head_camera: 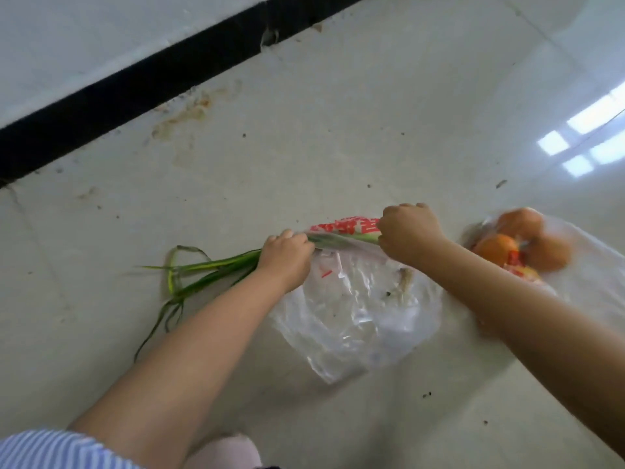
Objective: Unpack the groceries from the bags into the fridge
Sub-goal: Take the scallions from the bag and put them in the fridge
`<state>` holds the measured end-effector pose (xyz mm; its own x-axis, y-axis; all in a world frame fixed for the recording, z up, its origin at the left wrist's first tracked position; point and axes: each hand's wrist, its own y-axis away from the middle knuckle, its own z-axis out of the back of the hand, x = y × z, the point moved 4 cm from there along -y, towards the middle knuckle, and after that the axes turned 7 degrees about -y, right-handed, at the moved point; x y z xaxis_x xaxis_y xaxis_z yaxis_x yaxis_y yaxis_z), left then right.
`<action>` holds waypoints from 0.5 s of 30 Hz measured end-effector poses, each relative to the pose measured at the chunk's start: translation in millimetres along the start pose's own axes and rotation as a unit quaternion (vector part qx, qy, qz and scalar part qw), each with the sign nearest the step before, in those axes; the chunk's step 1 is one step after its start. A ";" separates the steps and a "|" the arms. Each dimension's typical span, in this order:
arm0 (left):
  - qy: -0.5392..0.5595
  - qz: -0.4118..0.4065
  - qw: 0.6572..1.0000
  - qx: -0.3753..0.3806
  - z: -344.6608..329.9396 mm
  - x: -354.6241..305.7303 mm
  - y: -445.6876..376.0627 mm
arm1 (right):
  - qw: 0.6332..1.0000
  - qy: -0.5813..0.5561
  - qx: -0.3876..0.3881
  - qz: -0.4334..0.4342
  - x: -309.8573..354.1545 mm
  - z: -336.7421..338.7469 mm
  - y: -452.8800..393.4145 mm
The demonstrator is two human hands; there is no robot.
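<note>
**Floor lot: green onions at the mouth of a clear bag**

Landmark: the clear plastic bag (pixel 355 316) with red print, lying crumpled on the pale tiled floor (pixel 338 113). All places below are given from it.

1. Green onions (pixel 209 269). One bunch, long and thin. We see the leafy ends trailing on the floor to the left of the bag, some bent and yellowed; the paler stalk part runs across the bag's upper edge, partly under the plastic.

2. Left hand (pixel 287 260). At the bag's upper left corner. Our fingers are curled tight around the onion stalks, fist closed on them; some bag film may be caught in the grip, but we cannot tell.

3. Right hand (pixel 409 231). At the bag's top edge, just right of the red print. Fingers are folded into a fist on the bag's edge where the stalk ends meet it; whether the grip takes plastic, stalk or both, we cannot tell.

4. Second plastic bag (pixel 588 265). Just right of the landmark, behind our right forearm. Blurred.

5. Orange round fruits (pixel 521 242). Several, inside the second bag, at its upper left part. Kind not legible through blur.

6. Black skirting strip (pixel 135 96). Well beyond the bag, running diagonally along the wall foot.

7. Striped sleeve (pixel 50 448). Near edge, far below-left of the bag.
</note>
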<state>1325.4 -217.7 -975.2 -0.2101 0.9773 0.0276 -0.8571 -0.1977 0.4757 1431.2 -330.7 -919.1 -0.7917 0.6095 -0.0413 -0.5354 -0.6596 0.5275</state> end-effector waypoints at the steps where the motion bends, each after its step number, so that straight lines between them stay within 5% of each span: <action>1: -0.004 0.003 1.000 -0.010 -7.2 1.5 -8.3 | 1.000 -0.011 -0.013 0.002 -2.6 -3.4 -7.9; 4: -0.006 0.014 0.999 -0.032 -21.6 6.5 -22.7 | 0.997 -0.076 0.007 0.005 -1.9 -18.1 -16.7; 7: 0.004 0.006 0.999 -0.038 -23.2 10.4 -28.1 | 0.999 -0.013 0.046 0.009 6.9 -39.9 -9.4; 10: 0.016 -0.010 0.999 -0.040 -22.6 10.4 -33.6 | 1.000 0.019 -0.005 0.008 3.9 -51.0 -11.9; 15: 0.049 0.043 0.998 -0.007 -36.0 13.1 -42.5 | 0.966 -0.207 -0.107 -0.114 -26.9 -50.1 -39.5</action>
<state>1342.1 -199.2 -1026.7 -0.3285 0.9443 -0.0186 -0.8403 -0.2832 0.4622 1458.9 -343.1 -981.3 -0.4850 0.8435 0.2308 -0.7654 -0.5371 0.3547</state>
